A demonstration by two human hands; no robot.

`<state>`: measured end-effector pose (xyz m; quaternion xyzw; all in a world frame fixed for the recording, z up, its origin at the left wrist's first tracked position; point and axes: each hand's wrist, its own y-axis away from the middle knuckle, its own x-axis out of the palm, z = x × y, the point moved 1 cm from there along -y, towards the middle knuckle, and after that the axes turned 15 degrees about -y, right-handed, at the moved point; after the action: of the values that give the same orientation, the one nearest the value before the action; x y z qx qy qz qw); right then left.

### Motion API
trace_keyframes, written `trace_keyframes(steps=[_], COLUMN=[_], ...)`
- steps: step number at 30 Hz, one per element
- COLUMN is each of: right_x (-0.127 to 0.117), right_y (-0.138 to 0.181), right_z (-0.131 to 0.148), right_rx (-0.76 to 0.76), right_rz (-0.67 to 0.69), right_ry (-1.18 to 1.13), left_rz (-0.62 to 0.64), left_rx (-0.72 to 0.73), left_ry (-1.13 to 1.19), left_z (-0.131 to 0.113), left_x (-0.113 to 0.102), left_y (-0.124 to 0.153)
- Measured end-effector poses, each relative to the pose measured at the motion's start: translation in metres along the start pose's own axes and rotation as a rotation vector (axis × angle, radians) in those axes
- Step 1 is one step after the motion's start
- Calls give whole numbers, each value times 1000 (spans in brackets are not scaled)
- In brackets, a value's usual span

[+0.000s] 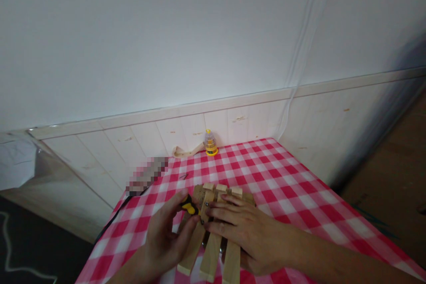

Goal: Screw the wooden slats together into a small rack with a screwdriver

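Note:
Between the thumb and fingers of my left hand [168,233] is a yellow and black screwdriver [189,206], its tip end close to a dark screw on a wooden piece. That piece belongs to a wooden assembly [210,257] of several pale slats with block ends, lying on the tablecloth. My right hand [244,226] rests across the slats, fingers stretched out and pressing on them. Small metal parts show in the gaps between the slats. The screwdriver's very tip is too small to make out.
A red and white checked cloth [266,173] covers the table, which meets a panelled wall. At the back stand a clear and yellow bit case [211,143] and a curved wooden piece [188,151]. Small screws [184,176] lie left of centre, near a blurred-out flat object [146,177] with a black strap.

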<state>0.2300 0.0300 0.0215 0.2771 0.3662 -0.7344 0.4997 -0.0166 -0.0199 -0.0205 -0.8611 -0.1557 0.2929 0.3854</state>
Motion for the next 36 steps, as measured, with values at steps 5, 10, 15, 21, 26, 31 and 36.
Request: trace_keyframes(steps=[5,10,15,21,26,31,36], right_x=[0,2,2,0,1,1,-1], right_y=[-1,1,2,2,1,1,0], right_z=[0,-2,-2,-1,-1,0,1], right_rx=[7,-17,-4,3,1,1,-26], right_rz=[0,-25,-20,-9,-16,-11,-21], right_ry=[-12,-28,-36,-43,-29,-21,-9], left_rz=[174,217,182,182,199,228,254], left_rx=[15,21,26,-6,-50,-63,-60], left_ry=[72,147,231,251,216,169,142], left_z=[-1,-7,-12,-14,-12,-12,-14], left_x=[-7,-8,-4,-2,-3,-4,-5], left_y=[-7,-15,-23,-26,-18,-14,-13])
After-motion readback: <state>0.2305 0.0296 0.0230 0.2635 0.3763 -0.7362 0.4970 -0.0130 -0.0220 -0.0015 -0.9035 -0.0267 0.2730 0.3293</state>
